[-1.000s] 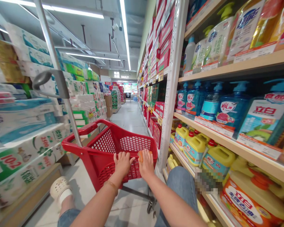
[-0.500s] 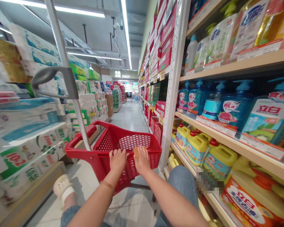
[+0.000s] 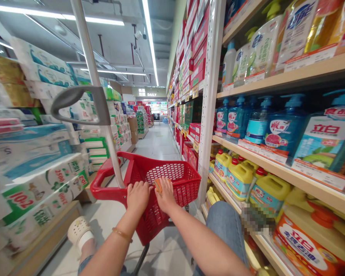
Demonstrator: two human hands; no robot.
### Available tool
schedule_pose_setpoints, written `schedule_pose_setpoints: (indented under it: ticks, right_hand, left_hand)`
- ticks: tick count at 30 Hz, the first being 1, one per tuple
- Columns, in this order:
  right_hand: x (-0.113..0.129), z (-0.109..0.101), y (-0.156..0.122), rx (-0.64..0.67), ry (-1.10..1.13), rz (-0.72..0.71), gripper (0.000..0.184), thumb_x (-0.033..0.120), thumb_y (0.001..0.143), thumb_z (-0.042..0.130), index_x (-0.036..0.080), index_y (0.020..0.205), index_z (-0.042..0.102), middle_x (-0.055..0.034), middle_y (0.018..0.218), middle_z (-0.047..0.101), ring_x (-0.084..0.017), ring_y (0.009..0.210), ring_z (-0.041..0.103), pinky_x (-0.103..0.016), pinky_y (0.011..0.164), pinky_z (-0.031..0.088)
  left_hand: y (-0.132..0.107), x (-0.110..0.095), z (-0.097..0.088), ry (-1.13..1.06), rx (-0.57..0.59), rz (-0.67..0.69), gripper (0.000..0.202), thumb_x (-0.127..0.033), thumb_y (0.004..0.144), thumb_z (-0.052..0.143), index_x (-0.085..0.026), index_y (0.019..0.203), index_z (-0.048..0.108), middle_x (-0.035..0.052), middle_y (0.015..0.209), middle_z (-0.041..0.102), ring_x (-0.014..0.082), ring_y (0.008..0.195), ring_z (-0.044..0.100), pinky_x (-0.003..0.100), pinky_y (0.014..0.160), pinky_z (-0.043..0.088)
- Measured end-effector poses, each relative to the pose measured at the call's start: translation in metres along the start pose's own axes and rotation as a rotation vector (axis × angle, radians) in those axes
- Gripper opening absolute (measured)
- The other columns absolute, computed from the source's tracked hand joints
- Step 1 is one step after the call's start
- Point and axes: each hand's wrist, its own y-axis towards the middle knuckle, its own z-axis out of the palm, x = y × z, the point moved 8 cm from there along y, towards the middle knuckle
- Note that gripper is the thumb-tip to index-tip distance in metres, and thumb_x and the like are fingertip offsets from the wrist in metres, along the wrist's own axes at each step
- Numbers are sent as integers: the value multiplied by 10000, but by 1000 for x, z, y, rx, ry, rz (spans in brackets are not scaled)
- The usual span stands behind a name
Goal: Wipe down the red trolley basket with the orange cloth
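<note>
A red plastic shopping cart point(image 3: 186, 186) with a perforated basket stands close in front of me, turned at an angle. My left hand point(image 3: 138, 196) is closed over its near rim, fingers curled to the inside. Right beside it, my right hand point(image 3: 166, 195) rests on the same rim with its fingers bent over. A small orange thing point(image 3: 158, 185) shows by the right index finger and thumb; its kind cannot be made out. The cart's metal pole point(image 3: 86, 42) rises at the left, carrying a grey loop handle point(image 3: 100, 105) that neither hand touches.
Shelves point(image 3: 276, 82) at right hold blue pump bottles point(image 3: 278, 130) and yellow jugs point(image 3: 238, 177). A white upright post point(image 3: 208, 99) stands near the cart's right side. Stacked tissue packs point(image 3: 46, 191) line the left. A tiled aisle point(image 3: 158, 140) runs ahead; my left shoe point(image 3: 79, 231) is at lower left.
The cart has swung and shifted to the right, its pole and grey handle moving right with it. Both hands have stayed on the rim, turning slightly along with the cart.
</note>
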Motion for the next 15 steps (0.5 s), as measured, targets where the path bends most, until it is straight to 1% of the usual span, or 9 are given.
schedule_pose_setpoints:
  ticks: [2, 4, 6, 7, 8, 9, 10, 12, 15]
  right_hand:
    - [-6, -3, 2, 23, 12, -12, 535, 350, 947, 376, 148, 1439, 322, -92, 1500, 299, -217, 1407, 191, -453, 1148, 156]
    - [-19, -9, 5, 43, 5, 10, 523, 356, 947, 374, 174, 1436, 332, -85, 1493, 317, -218, 1400, 216, -458, 1143, 169]
    - [-32, -13, 9, 42, -15, 68, 524, 359, 946, 374, 167, 1432, 341, -96, 1491, 319, -230, 1400, 214, -469, 1139, 169]
    - [-35, -13, 9, 41, -23, 93, 529, 363, 947, 371, 153, 1431, 342, -105, 1492, 314, -236, 1402, 208, -471, 1139, 164]
    - [-36, -11, 10, 40, -28, 105, 537, 368, 949, 366, 140, 1433, 337, -110, 1495, 307, -240, 1404, 197, -471, 1140, 158]
    - [-35, -9, 9, 38, -30, 104, 545, 375, 951, 360, 133, 1438, 326, -111, 1499, 299, -240, 1407, 185, -470, 1141, 152]
    - [-33, -7, 8, 34, -32, 94, 553, 381, 953, 354, 132, 1445, 310, -108, 1504, 289, -237, 1411, 169, -467, 1143, 146]
    - [-31, -3, 7, 29, -36, 59, 567, 389, 956, 346, 139, 1460, 272, -95, 1516, 263, -227, 1419, 130, -460, 1147, 129]
    - [-39, -5, 11, 27, -35, 74, 571, 388, 960, 336, 122, 1460, 266, -103, 1525, 234, -224, 1424, 101, -453, 1150, 94]
  left_hand:
    - [-1, 14, -30, -80, -165, -13, 334, -403, 909, 381, -201, 1080, 586, 110, 1061, 616, 249, 1020, 525, 394, 909, 337]
    - [-6, 46, -69, -93, -422, -127, 433, -458, 888, 416, -186, 1214, 507, 141, 1232, 546, 270, 1178, 456, 409, 975, 311]
    - [-10, 80, -91, -55, -549, -264, 551, -527, 859, 430, -125, 1231, 490, 193, 1257, 527, 311, 1214, 431, 438, 979, 310]
    - [-7, 89, -91, -31, -497, -260, 550, -548, 860, 407, -120, 1182, 531, 195, 1200, 570, 320, 1165, 472, 443, 947, 331]
    - [-2, 92, -84, -4, -384, -204, 501, -539, 878, 363, -142, 1073, 597, 167, 1071, 638, 307, 1060, 538, 436, 901, 357]
    - [3, 89, -73, 23, -248, -115, 478, -515, 897, 321, -163, 930, 644, 133, 912, 679, 282, 939, 587, 419, 858, 374]
    - [4, 86, -65, 68, -176, -65, 493, -505, 902, 307, -166, 823, 656, 121, 810, 684, 275, 867, 602, 408, 827, 380]
    - [2, 77, -54, 141, -107, -5, 526, -499, 905, 297, -171, 682, 643, 106, 694, 673, 262, 776, 612, 390, 777, 382]
    - [-2, 66, -52, 159, -76, 47, 557, -527, 906, 292, -182, 645, 643, 94, 670, 678, 255, 721, 618, 365, 713, 379]
